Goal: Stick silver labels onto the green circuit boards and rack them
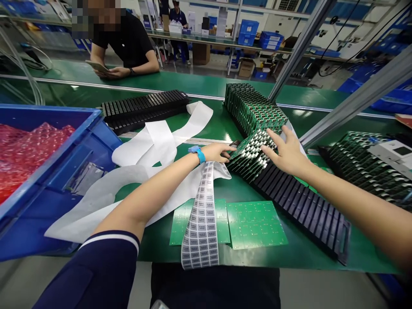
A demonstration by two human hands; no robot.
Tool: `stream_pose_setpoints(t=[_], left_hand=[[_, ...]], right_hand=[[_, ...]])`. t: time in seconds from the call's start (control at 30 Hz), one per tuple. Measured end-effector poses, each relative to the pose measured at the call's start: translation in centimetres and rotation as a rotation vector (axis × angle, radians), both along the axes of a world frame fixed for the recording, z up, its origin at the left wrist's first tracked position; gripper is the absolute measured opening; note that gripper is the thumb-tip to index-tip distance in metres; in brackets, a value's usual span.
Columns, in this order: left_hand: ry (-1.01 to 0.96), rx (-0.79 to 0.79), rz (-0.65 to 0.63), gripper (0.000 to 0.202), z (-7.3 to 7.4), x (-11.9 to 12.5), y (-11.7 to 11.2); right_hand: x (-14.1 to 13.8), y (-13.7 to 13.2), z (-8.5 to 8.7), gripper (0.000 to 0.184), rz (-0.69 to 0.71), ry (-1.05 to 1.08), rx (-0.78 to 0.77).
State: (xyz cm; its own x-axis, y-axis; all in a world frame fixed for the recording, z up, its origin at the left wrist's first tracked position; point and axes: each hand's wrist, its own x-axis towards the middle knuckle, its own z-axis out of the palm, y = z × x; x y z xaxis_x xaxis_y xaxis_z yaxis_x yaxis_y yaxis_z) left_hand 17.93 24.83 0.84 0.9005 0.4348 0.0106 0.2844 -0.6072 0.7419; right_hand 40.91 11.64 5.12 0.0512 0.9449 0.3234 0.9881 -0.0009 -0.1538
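My left hand (216,152), with a blue wristband (197,153), reaches to the edge of green circuit boards (251,154) standing in a black slotted rack (299,210). Its fingertips are at the boards, and a small dark item shows there. My right hand (286,151) spreads its fingers over the same boards. A strip of small grey labels (201,223) lies under my left forearm, on two bare green boards (255,224). White backing paper (144,171) sprawls beside them.
A blue bin (51,110) holding red bubble bags stands at left. More racks (254,109) (144,109) (363,167) sit on the green bench. Aluminium posts (301,51) rise at right. A co-worker (122,43) sits across, holding a phone.
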Motion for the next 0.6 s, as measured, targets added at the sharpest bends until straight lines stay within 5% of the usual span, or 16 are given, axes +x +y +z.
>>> stream_pose_setpoints(t=[0.3, 0.6], left_hand=[[0.004, 0.195, 0.111, 0.031, -0.4, -0.5, -0.7], [0.124, 0.3, 0.239, 0.009, -0.9, -1.0, -1.1]], right_hand=[[1.2, 2.3, -1.0, 0.043, 0.516, -0.121, 0.05], [0.4, 4.1, 0.1, 0.042, 0.571, -0.153, 0.031]])
